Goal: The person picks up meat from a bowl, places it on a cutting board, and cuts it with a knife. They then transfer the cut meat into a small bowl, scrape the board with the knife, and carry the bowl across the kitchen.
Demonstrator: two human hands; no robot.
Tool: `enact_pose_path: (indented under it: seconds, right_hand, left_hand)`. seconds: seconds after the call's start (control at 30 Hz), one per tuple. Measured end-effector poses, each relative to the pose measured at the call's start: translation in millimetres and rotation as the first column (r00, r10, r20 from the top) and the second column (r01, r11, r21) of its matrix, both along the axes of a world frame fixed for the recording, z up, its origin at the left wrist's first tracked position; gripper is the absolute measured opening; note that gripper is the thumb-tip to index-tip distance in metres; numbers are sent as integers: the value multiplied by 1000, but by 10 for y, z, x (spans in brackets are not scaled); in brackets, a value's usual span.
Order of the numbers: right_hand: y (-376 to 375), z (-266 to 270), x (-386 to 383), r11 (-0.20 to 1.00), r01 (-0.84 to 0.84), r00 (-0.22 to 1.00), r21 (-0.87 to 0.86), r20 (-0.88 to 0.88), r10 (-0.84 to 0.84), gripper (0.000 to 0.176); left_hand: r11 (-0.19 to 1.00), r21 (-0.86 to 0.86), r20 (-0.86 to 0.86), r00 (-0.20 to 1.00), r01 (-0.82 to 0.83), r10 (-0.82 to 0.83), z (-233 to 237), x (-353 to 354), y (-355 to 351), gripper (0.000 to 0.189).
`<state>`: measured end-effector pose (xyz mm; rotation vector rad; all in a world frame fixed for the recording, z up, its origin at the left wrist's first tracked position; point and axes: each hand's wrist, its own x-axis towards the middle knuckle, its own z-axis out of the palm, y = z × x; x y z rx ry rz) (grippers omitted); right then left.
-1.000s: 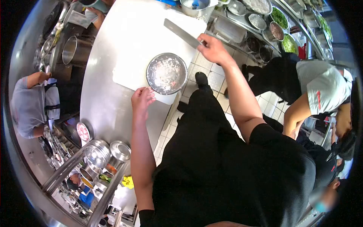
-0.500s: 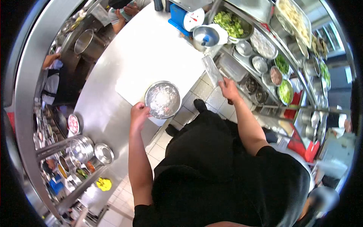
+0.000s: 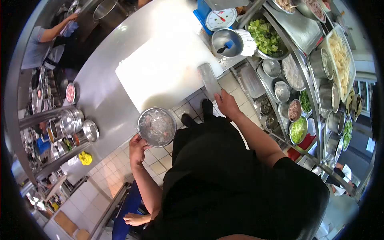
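My left hand is closed on the rim of a round metal bowl, thumb at the edge. Whitish bits with some pinkish specks coat the bowl's inside. The bowl sits in front of the near corner of a large white cutting board. In my right hand is a cleaver, gripped by its handle. Its broad blade points away from me and overlaps the board's right edge in this view.
A blue scale and a metal bowl with a blue brush stand beyond the board. Chopped greens and several filled containers line the right shelves. Stacked metal bowls are left. Another person's hand shows low left.
The bowl has come back toward me, off the board's near edge, and its white contents look thinner. My right hand with the cleaver has shifted left in view. The view has turned.
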<state>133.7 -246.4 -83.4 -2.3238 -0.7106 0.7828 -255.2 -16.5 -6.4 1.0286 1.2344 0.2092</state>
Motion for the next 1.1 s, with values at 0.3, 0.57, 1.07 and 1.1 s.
enact_pose_path:
  seconds: [0.3,0.57,1.07,1.1]
  right_hand:
    - [41,-67,-293,995,-92,996,38,-7,92,39]
    - [226,-260,-612,955,-225,961,192,-116,249,34]
    - [36,-140,57,962,263,955,76,-159,-249,36]
    - [86,-96,40,962,273,952,32,-156,-265,38]
  left_hand:
    - [991,-96,-77,992,89,-96,-174,-136,-218,27]
    - [976,-181,-62,989,122,-136,-667,-399,-274,13]
    - [977,-212,-21,1000,-7,3,-768,-725,-430,19]
    - [976,-216,-18,1000,-15,12,-766,-731,-430,19]
